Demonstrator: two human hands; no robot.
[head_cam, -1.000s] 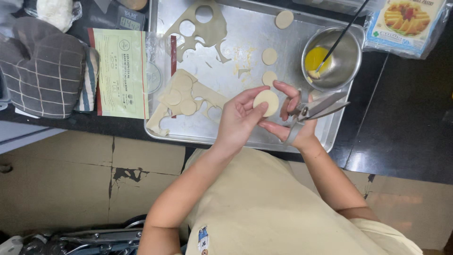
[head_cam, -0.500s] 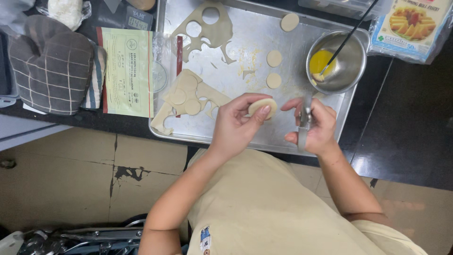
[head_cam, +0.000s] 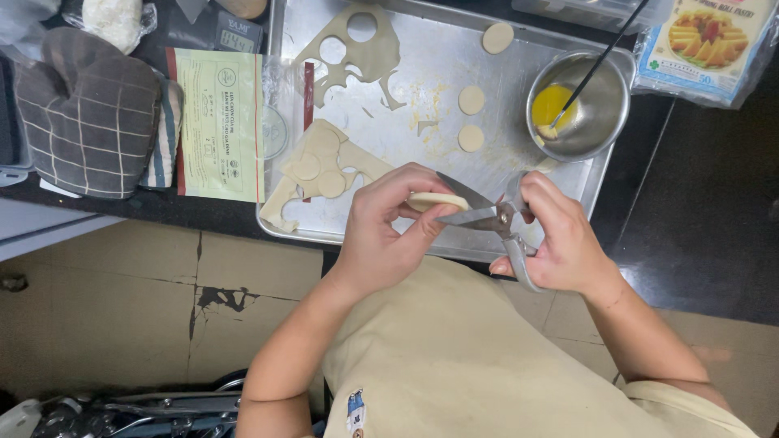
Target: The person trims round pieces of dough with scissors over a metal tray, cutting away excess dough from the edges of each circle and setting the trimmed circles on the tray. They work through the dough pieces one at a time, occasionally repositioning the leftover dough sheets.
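1. Left hand [head_cam: 381, 231] pinches a dough round [head_cam: 436, 199] just below the metal tray [head_cam: 406, 89].
2. Right hand [head_cam: 560, 235] grips scissors [head_cam: 487, 215], blades seemingly touching the round.

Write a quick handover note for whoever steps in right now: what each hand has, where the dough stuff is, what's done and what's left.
Left hand: pinching a dough round edge-on.
Right hand: gripping scissors, blades open at the round.
Metal tray: three loose cut rounds, punched-out scrap sheet, more sheet at left, bowl of beaten egg with brush.
Done: rounds cut.
Left: apparently snipping this round.
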